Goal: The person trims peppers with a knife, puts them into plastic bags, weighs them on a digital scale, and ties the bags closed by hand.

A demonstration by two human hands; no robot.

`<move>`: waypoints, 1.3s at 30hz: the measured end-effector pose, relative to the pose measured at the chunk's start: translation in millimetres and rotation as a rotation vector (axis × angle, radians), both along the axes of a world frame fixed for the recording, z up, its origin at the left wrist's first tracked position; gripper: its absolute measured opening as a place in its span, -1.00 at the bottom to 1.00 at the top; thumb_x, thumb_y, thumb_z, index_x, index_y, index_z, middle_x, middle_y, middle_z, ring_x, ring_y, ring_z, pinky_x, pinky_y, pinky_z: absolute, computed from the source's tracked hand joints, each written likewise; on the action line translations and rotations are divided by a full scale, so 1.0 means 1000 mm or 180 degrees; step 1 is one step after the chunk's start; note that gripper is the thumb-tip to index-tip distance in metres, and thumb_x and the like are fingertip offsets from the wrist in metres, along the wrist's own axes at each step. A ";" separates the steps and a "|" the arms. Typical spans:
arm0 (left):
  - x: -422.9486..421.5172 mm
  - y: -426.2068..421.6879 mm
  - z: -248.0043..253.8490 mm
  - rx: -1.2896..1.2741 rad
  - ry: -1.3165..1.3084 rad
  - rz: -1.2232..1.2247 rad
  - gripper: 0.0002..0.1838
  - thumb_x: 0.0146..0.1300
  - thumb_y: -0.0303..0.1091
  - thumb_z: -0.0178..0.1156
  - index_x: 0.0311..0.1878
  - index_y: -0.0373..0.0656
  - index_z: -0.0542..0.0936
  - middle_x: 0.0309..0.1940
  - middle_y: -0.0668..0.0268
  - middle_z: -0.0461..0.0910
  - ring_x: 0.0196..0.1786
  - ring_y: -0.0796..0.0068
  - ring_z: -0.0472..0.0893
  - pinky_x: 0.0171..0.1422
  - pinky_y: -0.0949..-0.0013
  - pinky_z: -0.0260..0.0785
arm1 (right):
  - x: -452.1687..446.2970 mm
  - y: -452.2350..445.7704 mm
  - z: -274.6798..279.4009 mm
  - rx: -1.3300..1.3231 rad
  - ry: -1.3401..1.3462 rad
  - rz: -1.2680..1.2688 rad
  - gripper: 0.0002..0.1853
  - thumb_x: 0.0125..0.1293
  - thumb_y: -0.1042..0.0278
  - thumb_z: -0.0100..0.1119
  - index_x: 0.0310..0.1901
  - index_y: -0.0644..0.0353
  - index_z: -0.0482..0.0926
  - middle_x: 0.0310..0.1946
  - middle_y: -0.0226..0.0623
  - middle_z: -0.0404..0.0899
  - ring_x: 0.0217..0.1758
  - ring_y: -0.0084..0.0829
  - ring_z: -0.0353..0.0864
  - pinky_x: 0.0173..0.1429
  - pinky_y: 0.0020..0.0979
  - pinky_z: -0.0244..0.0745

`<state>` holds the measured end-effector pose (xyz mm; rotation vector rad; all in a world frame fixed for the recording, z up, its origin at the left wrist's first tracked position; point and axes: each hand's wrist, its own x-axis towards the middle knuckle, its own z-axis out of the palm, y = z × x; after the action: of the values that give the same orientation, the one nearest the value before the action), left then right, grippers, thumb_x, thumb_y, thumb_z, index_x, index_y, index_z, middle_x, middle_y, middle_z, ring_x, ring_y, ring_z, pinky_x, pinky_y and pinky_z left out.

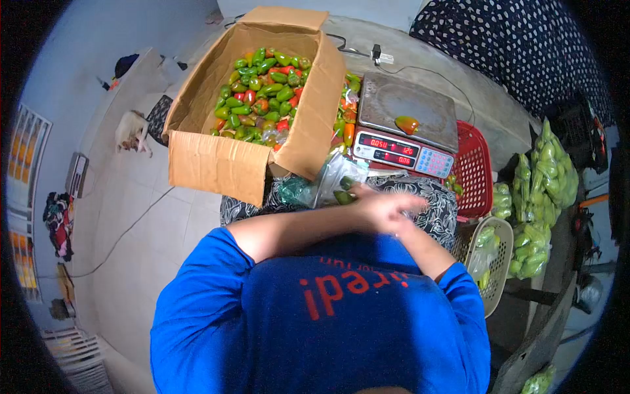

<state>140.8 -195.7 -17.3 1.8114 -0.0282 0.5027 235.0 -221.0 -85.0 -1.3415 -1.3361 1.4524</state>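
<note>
My two hands cross in front of my chest, blurred by motion. My left hand (401, 203) reaches to the right with its fingers stretched out and nothing visible in them. Overlapped by it, my right hand (371, 197) has its fingers mostly hidden, close to a dark green pepper (344, 197) and a clear plastic bag (328, 180). Beyond them stands a digital scale (387, 98) with a lit red display and one orange-green pepper (407, 125) on its plate. To its left, an open cardboard box (220, 157) holds several green and red peppers (262, 88).
Right of the scale is a red basket (482, 164), with a cream basket (502, 262) nearer me. Bags of light green peppers (548, 177) stand at the far right. Patterned cloth (436, 197) covers my lap. An animal (133, 130) lies on the left floor.
</note>
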 end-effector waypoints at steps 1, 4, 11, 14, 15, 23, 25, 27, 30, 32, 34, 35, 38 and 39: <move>-0.004 0.018 -0.002 -0.0335 0.0167 0.0550 -0.46 0.18 -0.45 0.13 0.25 -0.27 0.28 0.03 0.15 0.44 -0.01 0.38 0.50 0.04 0.40 0.40 | -0.002 -0.004 -0.006 -0.0186 0.0709 -0.0149 -0.49 0.03 0.53 0.02 0.11 0.28 0.36 0.10 0.02 0.33 0.17 -0.04 0.36 0.22 -0.29 0.31; -0.017 0.079 -0.059 -0.0837 0.0871 0.2005 -0.56 0.14 -0.40 0.11 0.11 -0.32 0.43 -0.04 0.07 0.50 0.08 0.25 0.50 0.12 0.32 0.37 | 0.019 0.012 -0.054 0.1356 -0.2205 0.1288 -0.49 0.06 0.62 -0.03 0.13 0.30 0.37 0.13 0.03 0.34 0.21 -0.15 0.36 0.23 -0.38 0.30; -0.058 0.103 -0.138 0.0311 0.3093 0.1243 -0.47 -0.06 -0.33 0.22 0.05 -0.31 0.50 -0.09 -0.07 0.57 -0.05 0.05 0.59 0.06 0.21 0.42 | 0.009 0.008 -0.027 0.1519 -0.2038 0.0684 -0.53 -0.08 0.73 0.00 -0.04 0.26 0.52 -0.03 -0.02 0.40 0.06 -0.10 0.43 0.18 -0.38 0.36; -0.062 0.092 -0.140 0.0278 0.2593 0.1579 -0.49 -0.06 -0.39 0.22 0.04 -0.33 0.50 -0.10 -0.05 0.59 -0.06 0.09 0.60 0.05 0.22 0.43 | -0.001 0.002 0.009 0.0930 -0.1618 0.0492 -0.53 -0.13 0.69 0.06 -0.06 0.27 0.53 -0.02 0.03 0.38 0.05 -0.04 0.43 0.16 -0.29 0.38; -0.062 0.091 -0.137 0.0254 0.2306 0.1696 -0.51 -0.06 -0.42 0.21 0.03 -0.34 0.50 -0.11 -0.03 0.59 -0.06 0.11 0.60 0.05 0.23 0.43 | -0.001 0.004 0.010 0.0864 -0.1900 0.0484 -0.53 -0.13 0.68 0.06 -0.06 0.27 0.53 -0.02 0.05 0.38 0.05 -0.02 0.43 0.15 -0.27 0.38; -0.058 0.095 -0.128 -0.1093 0.1389 0.1716 -0.67 0.07 -0.53 0.19 -0.03 -0.32 0.54 -0.21 0.23 0.62 -0.13 0.45 0.58 0.00 0.42 0.42 | 0.005 0.009 0.009 0.1052 -0.1989 -0.0801 -0.63 0.14 0.56 -0.02 0.03 0.38 0.35 -0.14 0.19 0.46 -0.01 0.10 0.45 0.12 -0.13 0.33; -0.055 0.091 -0.117 -0.1147 0.1359 0.1681 -0.72 0.11 -0.51 0.20 -0.07 -0.30 0.56 -0.25 0.26 0.63 -0.17 0.48 0.59 -0.05 0.44 0.44 | 0.005 0.010 0.007 0.1406 -0.1912 -0.1032 -0.64 0.16 0.53 0.00 0.02 0.36 0.34 -0.12 0.13 0.46 -0.01 0.07 0.46 0.14 -0.17 0.33; -0.053 0.088 -0.115 -0.1320 0.1225 0.1584 -0.77 0.15 -0.47 0.20 -0.11 -0.30 0.58 -0.26 0.28 0.63 -0.18 0.49 0.59 -0.06 0.44 0.44 | 0.006 0.008 0.012 0.1280 -0.1803 -0.0970 -0.69 0.16 0.51 0.06 -0.04 0.34 0.35 -0.15 0.11 0.45 -0.04 0.07 0.45 0.09 -0.16 0.34; -0.055 0.087 -0.121 -0.1421 0.1217 0.1257 -0.71 0.23 -0.36 0.20 -0.02 -0.25 0.53 -0.17 0.34 0.59 -0.08 0.51 0.53 0.05 0.40 0.38 | 0.002 0.007 0.019 0.1265 -0.1905 -0.0978 -0.69 0.13 0.51 0.11 -0.07 0.33 0.36 -0.17 0.11 0.43 -0.04 0.07 0.44 0.06 -0.16 0.35; -0.053 0.086 -0.121 -0.1354 0.1155 0.1323 -0.72 0.26 -0.29 0.17 -0.03 -0.23 0.53 -0.17 0.36 0.58 -0.11 0.53 0.53 0.01 0.41 0.38 | 0.000 0.009 0.023 0.1428 -0.2013 -0.0990 -0.66 0.10 0.50 0.17 -0.07 0.32 0.36 -0.17 0.08 0.41 -0.03 0.06 0.43 0.06 -0.18 0.35; -0.052 0.082 -0.110 -0.1695 0.1232 0.1422 -0.71 0.29 -0.22 0.14 -0.04 -0.21 0.53 -0.18 0.38 0.56 -0.14 0.56 0.52 -0.03 0.42 0.39 | 0.002 0.010 0.021 0.1502 -0.2037 -0.0906 -0.65 0.08 0.49 0.19 -0.08 0.32 0.37 -0.16 0.06 0.40 -0.02 0.06 0.41 0.06 -0.19 0.35; -0.051 0.080 -0.105 -0.2072 0.1338 0.1485 -0.70 0.31 -0.19 0.12 -0.04 -0.21 0.53 -0.18 0.38 0.56 -0.17 0.57 0.52 -0.06 0.43 0.39 | 0.003 0.010 0.020 0.1540 -0.2049 -0.0863 -0.65 0.07 0.49 0.20 -0.09 0.32 0.37 -0.16 0.05 0.39 -0.02 0.06 0.41 0.06 -0.19 0.35; -0.052 0.080 -0.092 -0.2619 0.1476 0.1468 -0.67 0.33 -0.12 0.07 -0.08 -0.21 0.54 -0.23 0.38 0.55 -0.23 0.60 0.51 -0.12 0.44 0.39 | 0.003 0.009 0.022 0.1833 -0.2267 -0.0761 -0.68 0.06 0.50 0.21 -0.13 0.31 0.40 -0.17 0.04 0.39 0.00 0.05 0.39 0.07 -0.19 0.34; -0.052 0.080 -0.093 -0.2708 0.1491 0.1426 -0.66 0.34 -0.10 0.05 -0.09 -0.21 0.54 -0.26 0.39 0.56 -0.25 0.60 0.51 -0.14 0.45 0.39 | 0.002 0.009 0.022 0.1796 -0.2239 -0.0782 -0.69 0.05 0.50 0.21 -0.15 0.31 0.40 -0.18 0.04 0.39 -0.01 0.04 0.39 0.06 -0.19 0.34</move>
<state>88.6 -115.3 -109.9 1.0401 0.8102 0.3089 237.0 -212.2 -63.0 -1.5961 -1.7557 0.3678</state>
